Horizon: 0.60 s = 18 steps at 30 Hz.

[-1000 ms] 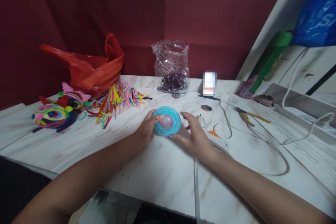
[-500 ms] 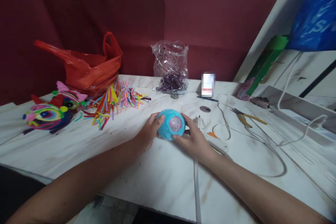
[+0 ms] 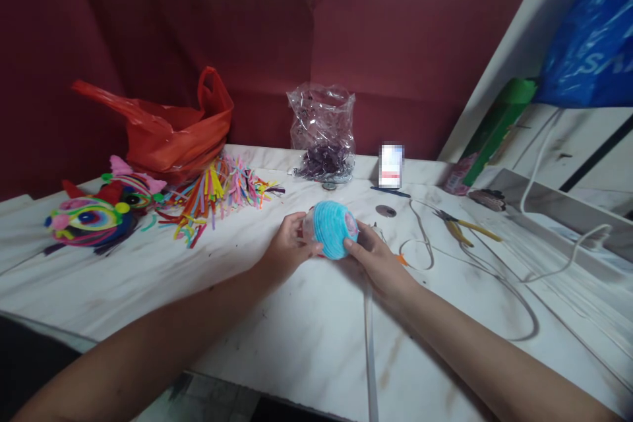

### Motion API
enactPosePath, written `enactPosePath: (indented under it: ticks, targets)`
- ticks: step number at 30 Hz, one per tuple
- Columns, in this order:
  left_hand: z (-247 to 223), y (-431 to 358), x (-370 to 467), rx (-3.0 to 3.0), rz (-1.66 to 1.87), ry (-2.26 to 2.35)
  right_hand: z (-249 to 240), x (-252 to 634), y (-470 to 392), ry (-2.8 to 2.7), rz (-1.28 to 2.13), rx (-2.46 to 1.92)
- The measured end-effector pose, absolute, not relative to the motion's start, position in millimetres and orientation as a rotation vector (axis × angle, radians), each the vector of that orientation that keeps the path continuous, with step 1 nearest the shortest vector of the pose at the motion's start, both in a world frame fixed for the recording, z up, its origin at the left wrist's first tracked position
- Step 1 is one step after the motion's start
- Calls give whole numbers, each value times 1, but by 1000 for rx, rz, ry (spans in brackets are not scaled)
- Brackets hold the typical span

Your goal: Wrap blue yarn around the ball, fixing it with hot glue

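Between my two hands is a blue wrapped ball [image 3: 332,229], wound in rows of bright blue fuzzy strand, with pinkish patches at both ends. My left hand [image 3: 291,242] grips its left end, thumb along the lower front. My right hand [image 3: 373,252] closes on the right end, with the thumb on the lower right side and the other fingers partly hidden behind. The ball is held above the white marbled table [image 3: 306,330]. Just beyond my right hand lies a small orange piece [image 3: 402,260], near a looped white cable [image 3: 426,244].
At left sit colourful animal-faced craft figures [image 3: 89,219], a heap of coloured fuzzy strips [image 3: 212,191] and a red plastic bag [image 3: 173,135]. A clear bag [image 3: 324,138] with purple strips and a blurred upright screen [image 3: 391,167] stand behind. Yellow-handled pliers [image 3: 459,227] lie at right.
The ball has turned so its pinkish end faces right instead of toward me, and another pale pink patch shows at left. Both hands have shifted their hold and still grip it.
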<state>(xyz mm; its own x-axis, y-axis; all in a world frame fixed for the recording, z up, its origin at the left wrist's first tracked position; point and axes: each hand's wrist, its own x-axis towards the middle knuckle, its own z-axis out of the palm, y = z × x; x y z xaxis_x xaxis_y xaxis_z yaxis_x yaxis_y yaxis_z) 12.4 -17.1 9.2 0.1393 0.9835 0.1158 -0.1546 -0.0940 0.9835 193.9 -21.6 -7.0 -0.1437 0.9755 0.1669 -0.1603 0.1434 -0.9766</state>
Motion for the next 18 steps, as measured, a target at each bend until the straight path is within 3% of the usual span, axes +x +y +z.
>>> enactPosePath:
  ticks: [4, 18]
  targets:
    - [6, -15, 10, 1313, 1247, 963, -7, 193, -22, -1207, 1359, -854]
    - [-5, -1, 3, 1309, 1190, 944, -7, 189, -27, -1440, 1053, -1061]
